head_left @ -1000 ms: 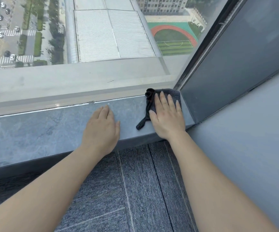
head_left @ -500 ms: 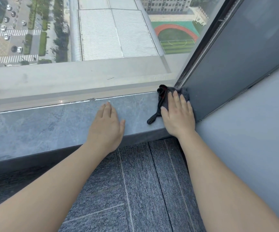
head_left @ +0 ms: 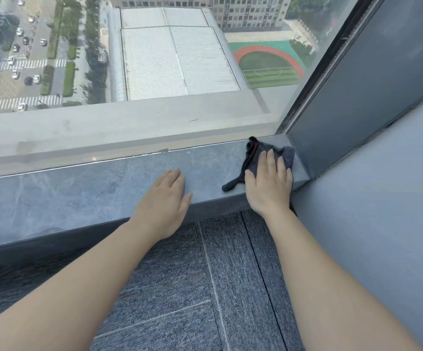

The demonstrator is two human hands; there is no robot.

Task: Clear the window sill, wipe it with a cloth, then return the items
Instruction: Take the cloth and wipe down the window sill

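The grey stone window sill point(head_left: 66, 193) runs along the bottom of the window, with no items on the stretch I can see. A dark grey cloth point(head_left: 258, 153) with a red-lined edge lies at the sill's right end, close to the corner. My right hand point(head_left: 268, 186) presses flat on the cloth, fingers pointing at the glass, and a strip of the cloth trails out to the left of the thumb. My left hand point(head_left: 164, 201) rests palm down on the bare sill to the left, fingers apart, holding nothing.
A dark grey side panel point(head_left: 357, 97) and a lighter wall point(head_left: 382, 211) close off the sill on the right. The window glass point(head_left: 154, 72) rises right behind the sill. Grey-blue carpet tiles point(head_left: 218, 274) cover the floor below my arms.
My right hand pushed the cloth right into the corner, then drew back a little toward the sill's front edge. My left hand has stayed flat in the same place.
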